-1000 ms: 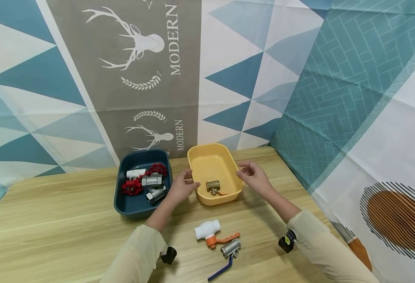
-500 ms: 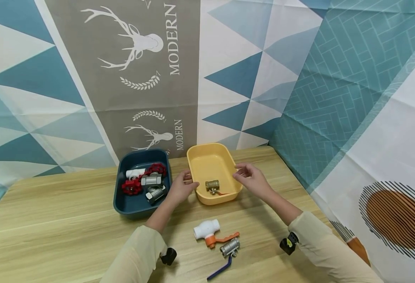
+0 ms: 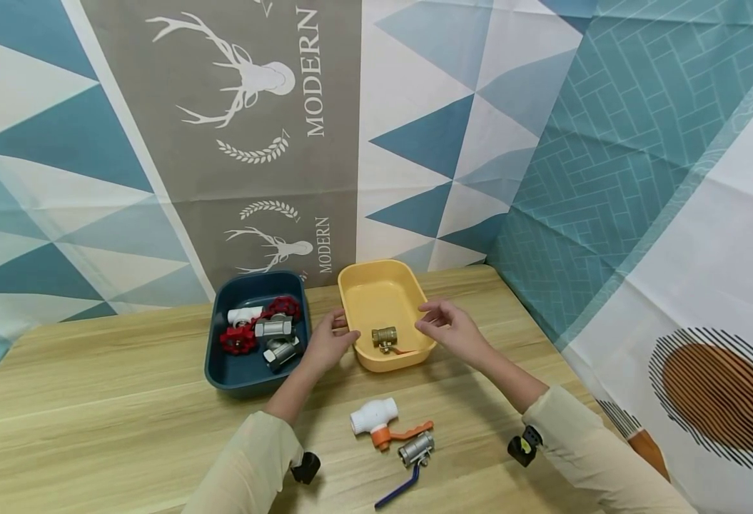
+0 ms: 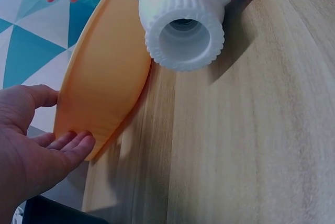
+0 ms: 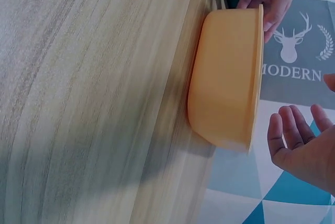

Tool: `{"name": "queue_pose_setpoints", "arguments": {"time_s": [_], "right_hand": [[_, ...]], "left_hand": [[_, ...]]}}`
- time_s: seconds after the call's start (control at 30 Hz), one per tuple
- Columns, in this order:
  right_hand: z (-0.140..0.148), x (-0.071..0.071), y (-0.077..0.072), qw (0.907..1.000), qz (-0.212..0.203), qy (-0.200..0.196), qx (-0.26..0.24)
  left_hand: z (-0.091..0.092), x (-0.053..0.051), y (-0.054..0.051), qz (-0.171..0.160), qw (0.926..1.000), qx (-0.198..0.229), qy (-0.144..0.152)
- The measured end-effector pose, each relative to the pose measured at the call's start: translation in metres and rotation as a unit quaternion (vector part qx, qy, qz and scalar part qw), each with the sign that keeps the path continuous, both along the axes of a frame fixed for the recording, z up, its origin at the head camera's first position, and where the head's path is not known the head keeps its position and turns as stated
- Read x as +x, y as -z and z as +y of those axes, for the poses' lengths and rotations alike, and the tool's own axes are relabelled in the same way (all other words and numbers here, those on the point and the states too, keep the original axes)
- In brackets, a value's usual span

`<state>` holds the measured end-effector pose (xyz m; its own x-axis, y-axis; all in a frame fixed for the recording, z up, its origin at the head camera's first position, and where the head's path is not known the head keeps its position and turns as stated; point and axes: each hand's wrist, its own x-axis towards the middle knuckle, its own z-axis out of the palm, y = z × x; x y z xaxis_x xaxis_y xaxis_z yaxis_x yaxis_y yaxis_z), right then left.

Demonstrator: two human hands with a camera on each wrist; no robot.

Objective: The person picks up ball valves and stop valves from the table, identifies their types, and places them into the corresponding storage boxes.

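My left hand (image 3: 329, 344) holds the left side of the yellow tray (image 3: 357, 351), thumb at the rim and fingers against the outer wall, as the left wrist view shows at the tray wall (image 4: 104, 62). Over the tray's right rim is my right hand (image 3: 452, 330), fingers loosely bent; in the right wrist view this hand (image 5: 309, 148) is apart from the tray (image 5: 225, 77) and holds nothing. Inside the tray, near its front, lies a brass valve (image 3: 385, 337) with an orange-red handle.
A dark blue tray (image 3: 222, 368) with red-handled valves, metal fittings and a white fitting stands at the left. In front of the yellow tray lie a white valve (image 3: 374, 415) with an orange handle and a metal valve (image 3: 417, 448) with a blue handle. Patterned cloth hangs behind.
My right hand has moved a little to the left, over the yellow tray's right rim. My left hand keeps its place at the tray's left side.
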<state>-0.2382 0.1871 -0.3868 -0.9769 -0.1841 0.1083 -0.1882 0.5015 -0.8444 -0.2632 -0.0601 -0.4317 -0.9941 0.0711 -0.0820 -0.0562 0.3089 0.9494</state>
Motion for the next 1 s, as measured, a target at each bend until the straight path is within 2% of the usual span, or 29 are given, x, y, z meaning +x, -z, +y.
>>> {"name": "queue_pose_setpoints", "arguments": {"time_s": [0.17,0.43,1.0], "right_hand": [[-0.005,0.004,-0.002,0.9997,0.001,-0.023,-0.011],[-0.011,0.009,0.001,0.9987,0.005,-0.051,0.0],[-0.03,0.021,-0.001,0.9934,-0.016,-0.113,0.01]], "left_hand": [[0.0,0.001,-0.001,-0.003,1.0,0.008,-0.001],[0.0,0.0,0.002,0.006,0.9999,0.01,0.001],[0.001,-0.002,0.006,0.01,0.9996,0.028,0.001]]}}
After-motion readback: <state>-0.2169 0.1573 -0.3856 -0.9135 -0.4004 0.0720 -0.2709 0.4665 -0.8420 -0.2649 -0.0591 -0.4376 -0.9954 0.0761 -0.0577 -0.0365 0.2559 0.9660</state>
